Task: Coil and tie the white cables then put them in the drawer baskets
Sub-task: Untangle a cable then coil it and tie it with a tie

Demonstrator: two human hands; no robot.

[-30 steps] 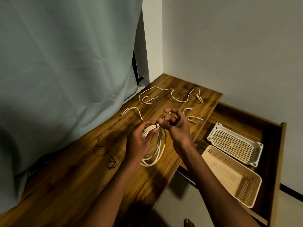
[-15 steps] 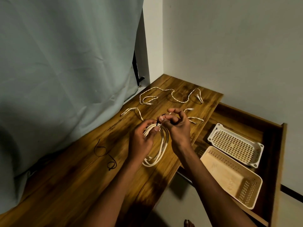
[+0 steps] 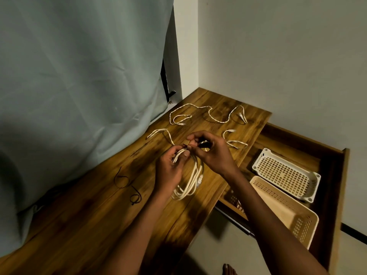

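Observation:
A coiled white cable hangs in loops over the wooden table. My left hand grips the top of the coil. My right hand pinches a thin black tie at the coil's top, fingers closed on it. Behind the hands lie a long loose white cable, a short one to the right and another to the left. In the open drawer at the right sit a white basket and a beige basket.
Two black ties lie on the table left of my left arm. A grey-green curtain hangs along the table's left side. White walls close the corner behind. A bare foot shows on the floor below.
My right hand has worked the black tie at the top of the coil, its fingers shifting slightly. The coil hangs a little lower and straighter under my left hand.

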